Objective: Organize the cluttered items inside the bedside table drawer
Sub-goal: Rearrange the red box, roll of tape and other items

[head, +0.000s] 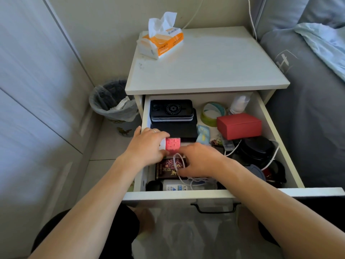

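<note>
The white bedside drawer [268, 116] stands pulled out and is full of items. My left hand [147, 146] grips a pink cube-like block [173, 146] at the drawer's left side. My right hand [199, 159] pinches a white cable [179, 161] above a dark red patterned box [166, 169]. At the back left lies a stack of black devices [171, 109] on a black case [174, 130]. A red box [239, 125], a green tape roll [211, 113] and a small white bottle [239, 103] sit at the back right. Black round items [257, 148] fill the right side.
A tissue pack [162, 40] lies on the bedside table top [205, 62]. A lined bin [113, 107] stands on the floor to the left. The grey bed [308, 109] borders the right side. A white tube [179, 186] lies by the drawer front, whose black handle [214, 207] faces me.
</note>
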### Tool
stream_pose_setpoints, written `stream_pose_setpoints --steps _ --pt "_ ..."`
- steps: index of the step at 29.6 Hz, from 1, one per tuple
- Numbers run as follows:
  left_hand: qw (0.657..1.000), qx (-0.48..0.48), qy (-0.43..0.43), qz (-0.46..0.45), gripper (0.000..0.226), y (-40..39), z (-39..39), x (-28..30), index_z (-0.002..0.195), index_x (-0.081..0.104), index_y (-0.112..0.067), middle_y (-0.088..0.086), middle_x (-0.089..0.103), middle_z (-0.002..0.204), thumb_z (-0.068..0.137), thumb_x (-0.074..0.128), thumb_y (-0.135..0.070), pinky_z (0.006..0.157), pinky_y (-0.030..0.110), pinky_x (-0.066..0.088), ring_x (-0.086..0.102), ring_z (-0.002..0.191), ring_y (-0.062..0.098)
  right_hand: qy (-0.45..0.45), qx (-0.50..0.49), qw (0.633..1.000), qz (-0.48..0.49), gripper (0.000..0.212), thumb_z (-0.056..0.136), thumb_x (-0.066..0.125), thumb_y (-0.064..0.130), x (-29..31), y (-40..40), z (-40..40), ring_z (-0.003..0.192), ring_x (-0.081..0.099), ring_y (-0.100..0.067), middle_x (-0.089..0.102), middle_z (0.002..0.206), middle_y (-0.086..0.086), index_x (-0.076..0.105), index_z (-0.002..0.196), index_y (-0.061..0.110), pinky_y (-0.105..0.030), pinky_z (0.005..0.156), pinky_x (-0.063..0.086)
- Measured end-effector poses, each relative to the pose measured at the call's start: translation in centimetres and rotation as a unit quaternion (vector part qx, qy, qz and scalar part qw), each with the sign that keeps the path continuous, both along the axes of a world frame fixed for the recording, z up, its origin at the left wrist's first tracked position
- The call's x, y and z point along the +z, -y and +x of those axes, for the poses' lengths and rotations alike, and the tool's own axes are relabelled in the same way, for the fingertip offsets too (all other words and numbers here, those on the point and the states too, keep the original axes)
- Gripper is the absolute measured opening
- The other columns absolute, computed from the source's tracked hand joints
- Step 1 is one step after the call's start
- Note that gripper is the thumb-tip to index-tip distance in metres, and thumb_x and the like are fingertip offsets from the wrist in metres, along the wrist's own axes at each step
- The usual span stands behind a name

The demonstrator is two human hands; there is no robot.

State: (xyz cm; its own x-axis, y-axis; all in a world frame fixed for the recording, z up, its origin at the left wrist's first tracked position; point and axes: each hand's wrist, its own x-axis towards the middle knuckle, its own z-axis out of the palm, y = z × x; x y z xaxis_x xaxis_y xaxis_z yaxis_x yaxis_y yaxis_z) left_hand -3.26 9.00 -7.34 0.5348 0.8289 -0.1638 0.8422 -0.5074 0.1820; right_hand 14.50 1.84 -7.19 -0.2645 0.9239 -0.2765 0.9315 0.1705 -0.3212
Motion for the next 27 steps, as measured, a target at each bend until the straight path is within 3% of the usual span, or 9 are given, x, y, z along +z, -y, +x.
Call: stream_pose_setpoints --steps 3,5,8,10,14,17,20,22,27 --pt "0.999 0.020 0.046 0.007 0.069 0.8 0.0 0.8 0.149 0.041 -0.029 -0.001 0.051 0.147 0.089 0.065 -0.051 0.121 0.051 0.016 0.039 0.140 0.022 -0.029 -0.030 0.999 -0.007 0.018 0.082 0.059 0.023 0.8 0.3 0.3 0.075 0.059 -0.020 0.055 0.082 0.006 0.057 0.099 0.021 -0.033 0.061 0.052" --pt "0.994 0.028 0.099 0.028 0.061 1.6 0.0 1.6 0.146 0.046 -0.027 0.000 0.053 0.145 0.091 0.065 -0.044 0.119 0.047 0.024 0.043 0.138 0.022 -0.017 -0.049 0.998 0.031 0.011 0.083 0.053 0.016 1.4 0.6 0.8 0.071 0.057 -0.025 0.053 0.078 0.002 0.047 0.091 0.019 -0.032 0.055 0.047" --pt "0.982 0.015 0.188 -0.002 0.044 2.9 0.1 2.4 0.135 0.058 -0.029 -0.005 0.063 0.130 0.093 0.065 -0.038 0.100 0.035 0.045 0.056 0.120 0.016 0.038 -0.071 0.993 0.091 0.014 0.086 0.050 0.015 1.9 1.8 2.5 0.066 0.050 -0.025 0.051 0.080 0.000 0.039 0.092 0.021 -0.029 0.048 0.030" --pt "0.982 0.000 0.188 -0.029 0.034 3.3 0.0 2.9 0.128 0.062 -0.033 -0.010 0.067 0.118 0.094 0.065 -0.035 0.086 0.030 0.049 0.060 0.105 0.010 0.094 -0.097 0.982 0.130 0.016 0.087 0.053 0.016 2.2 2.6 3.7 0.067 0.049 -0.025 0.057 0.089 -0.003 0.045 0.101 0.018 -0.029 0.050 0.028" --pt "0.990 -0.010 0.135 -0.048 0.032 3.7 0.7 2.9 0.126 0.063 -0.033 -0.009 0.069 0.116 0.095 0.063 -0.030 0.085 0.034 0.054 0.064 0.102 0.013 0.125 -0.084 0.977 0.148 0.052 0.087 0.059 0.015 2.3 3.7 5.4 0.105 0.055 -0.026 0.052 0.122 -0.004 0.040 0.135 0.016 -0.031 0.066 0.041" --pt "0.989 -0.019 0.129 -0.072 0.034 4.2 1.7 2.8 0.126 0.064 -0.029 -0.006 0.070 0.115 0.094 0.061 -0.021 0.086 0.037 0.056 0.064 0.099 0.013 0.086 -0.041 0.983 0.155 0.048 0.087 0.060 0.015 2.9 4.0 5.7 0.122 0.049 -0.023 0.048 0.138 -0.002 0.049 0.134 0.014 -0.033 0.091 0.046" --pt "0.988 -0.006 0.135 -0.077 0.032 4.2 1.8 3.0 0.124 0.065 -0.030 -0.008 0.069 0.111 0.094 0.061 -0.018 0.085 0.033 0.055 0.064 0.096 0.009 0.046 -0.017 0.982 0.181 0.038 0.089 0.058 0.014 3.9 3.9 5.2 0.134 0.042 -0.020 0.048 0.144 -0.001 0.060 0.127 0.013 -0.034 0.103 0.039" --pt "0.985 0.015 0.154 -0.071 0.031 4.0 1.4 3.3 0.123 0.066 -0.030 -0.010 0.069 0.109 0.094 0.061 -0.018 0.082 0.032 0.055 0.063 0.095 0.008 0.008 -0.011 0.979 0.204 0.032 0.090 0.056 0.014 4.4 3.8 4.5 0.133 0.044 -0.020 0.053 0.141 -0.004 0.066 0.120 0.010 -0.035 0.104 0.039" --pt "0.979 0.068 0.191 -0.037 0.028 4.6 -0.6 3.6 0.116 0.070 -0.028 -0.011 0.069 0.102 0.095 0.059 -0.013 0.073 0.023 0.048 0.061 0.089 0.005 -0.095 -0.005 0.975 0.200 0.021 0.092 0.053 0.015 5.7 2.6 1.9 0.097 0.062 -0.021 0.069 0.104 -0.002 0.070 0.105 0.012 -0.043 0.081 0.052"
